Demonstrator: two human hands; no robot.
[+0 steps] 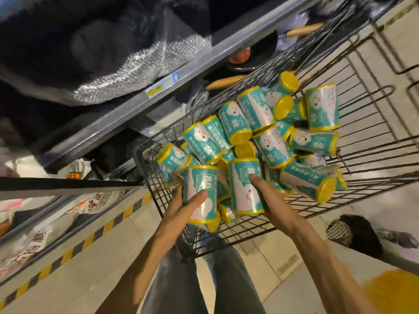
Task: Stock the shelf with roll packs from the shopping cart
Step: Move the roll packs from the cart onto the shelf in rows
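— beside the cart we see the shelf (127,103), its grey ledge running slantwise with a price tag (162,85) on it and silvery bundles (136,71) above.
— and the shopping cart (374,123) itself?
— black wire, holding a heap of teal roll packs (269,141) with yellow ends, piled mostly at our near end, lying every which way.
— what do our hands hold?
— our left hand (181,211) is curled round one roll pack (200,196) at the cart's near wall. our right hand (269,196) grips a second pack (246,184) just beside it, fingers wrapped behind.
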